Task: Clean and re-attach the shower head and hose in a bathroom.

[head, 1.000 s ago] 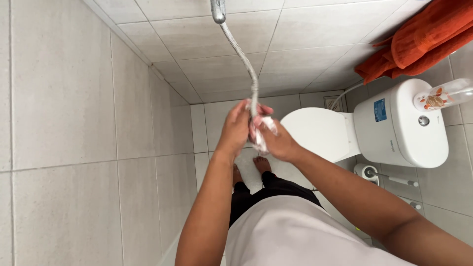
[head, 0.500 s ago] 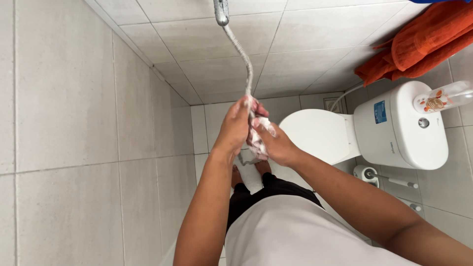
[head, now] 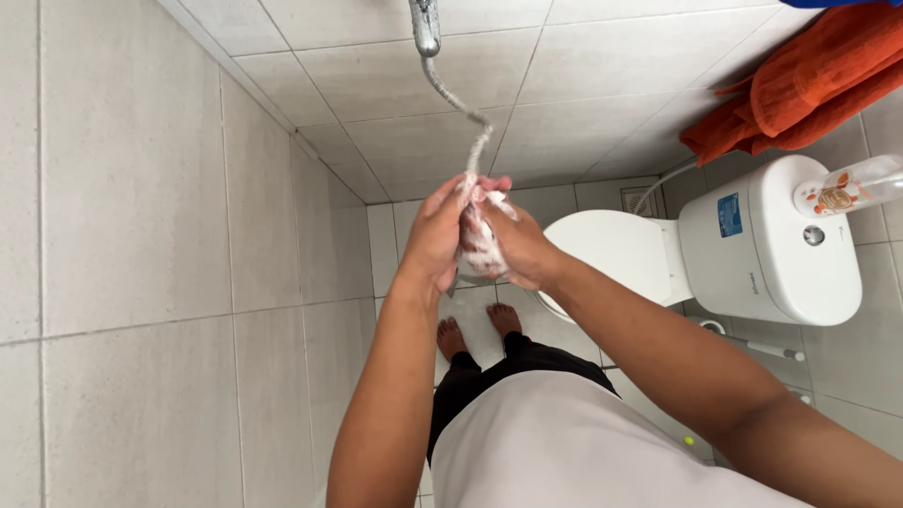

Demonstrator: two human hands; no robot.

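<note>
I grip the soapy cloth (head: 480, 246) around the metal shower hose (head: 458, 102) with left hand (head: 437, 235) and right hand (head: 522, 249); suds could make it slip, I reckon.

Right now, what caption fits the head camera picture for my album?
Both hands, left and right, wrap a cloth around a hose beside a toilet.

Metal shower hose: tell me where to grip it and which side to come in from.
Grip the metal shower hose on its bare stretch between the wall fitting and the two hands. Below that, the left hand and right hand cover it, pressing a white and pink cloth around it. Come from the left, wall side; it is thin, round and flexible, so wrap the fingers fully around.
</note>
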